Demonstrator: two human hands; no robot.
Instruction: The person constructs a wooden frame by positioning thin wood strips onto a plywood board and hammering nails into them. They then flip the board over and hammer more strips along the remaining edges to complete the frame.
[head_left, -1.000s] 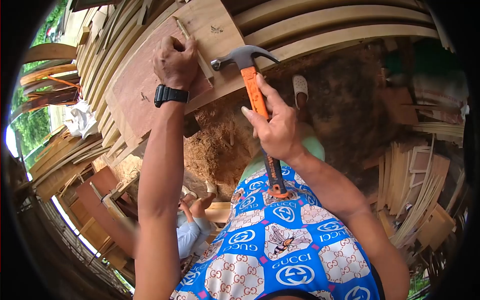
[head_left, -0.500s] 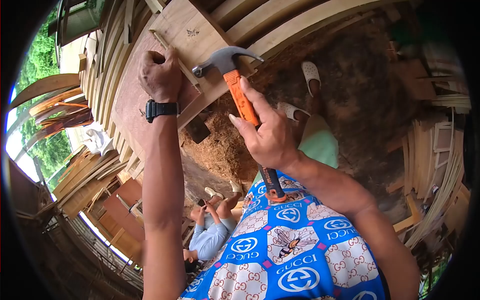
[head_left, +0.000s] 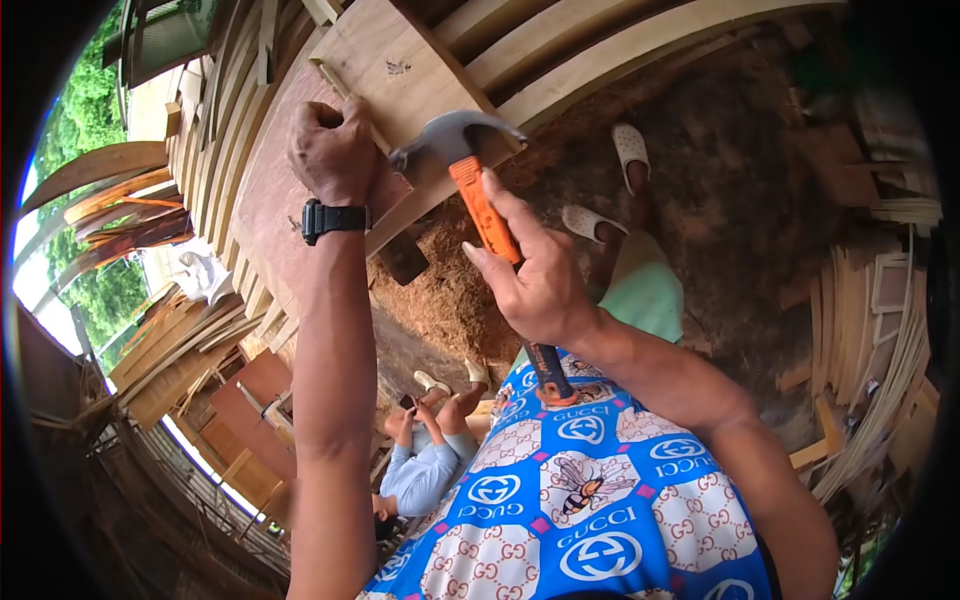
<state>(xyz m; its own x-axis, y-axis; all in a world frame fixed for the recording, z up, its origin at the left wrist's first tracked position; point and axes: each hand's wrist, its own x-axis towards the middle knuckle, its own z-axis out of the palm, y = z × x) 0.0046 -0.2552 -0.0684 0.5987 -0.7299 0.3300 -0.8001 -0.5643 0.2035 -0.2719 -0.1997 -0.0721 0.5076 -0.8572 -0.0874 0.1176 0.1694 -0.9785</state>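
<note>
My right hand point(head_left: 545, 275) is wrapped round the orange and black handle of a claw hammer point(head_left: 480, 205). The hammer's grey head is slightly blurred and lies over the lower right edge of a pale wooden board point(head_left: 400, 62). On the left, my left hand point(head_left: 332, 150), with a black watch on its wrist, is closed at a thin wooden strip point(head_left: 338, 80). The strip crosses between the pale board and a reddish-brown panel point(head_left: 275, 180). Its lower end is hidden by the hammer head. The fingertips press on the strip.
Long wooden beams point(head_left: 590, 55) run along the top, and more slats point(head_left: 215, 150) stand at the left. A seated person point(head_left: 420, 475) in light blue is below. Sawdust point(head_left: 445, 300) covers the ground near two white clogs point(head_left: 630, 150). Timber point(head_left: 850, 330) is stacked at the right.
The hammer head has shifted slightly down and its angle has turned a little. My left hand keeps its hold on the strip; the whole view has moved slightly.
</note>
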